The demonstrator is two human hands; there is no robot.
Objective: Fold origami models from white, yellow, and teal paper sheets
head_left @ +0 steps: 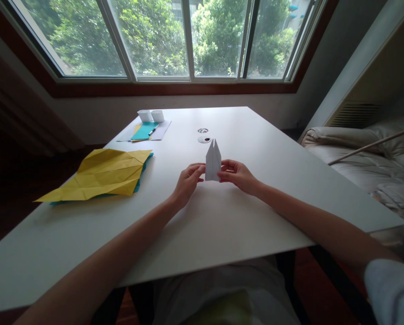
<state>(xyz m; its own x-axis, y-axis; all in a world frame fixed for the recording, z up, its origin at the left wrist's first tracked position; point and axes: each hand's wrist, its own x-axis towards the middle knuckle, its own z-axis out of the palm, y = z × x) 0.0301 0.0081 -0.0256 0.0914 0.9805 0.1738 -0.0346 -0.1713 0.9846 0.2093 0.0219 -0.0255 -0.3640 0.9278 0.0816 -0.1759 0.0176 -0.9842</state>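
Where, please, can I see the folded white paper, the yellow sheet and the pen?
Folded white paper (213,164), head view: middle of its near face.
Yellow sheet (110,174), head view: middle of its creased top.
Pen (153,130), head view: middle of its barrel.

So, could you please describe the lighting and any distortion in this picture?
Head view: daylight from the window brightens the far end of the table; the near face of the folded white paper looks greyish; the curtain at left lies in shadow. Head view, edges: things seem stretched, as by a wide lens.
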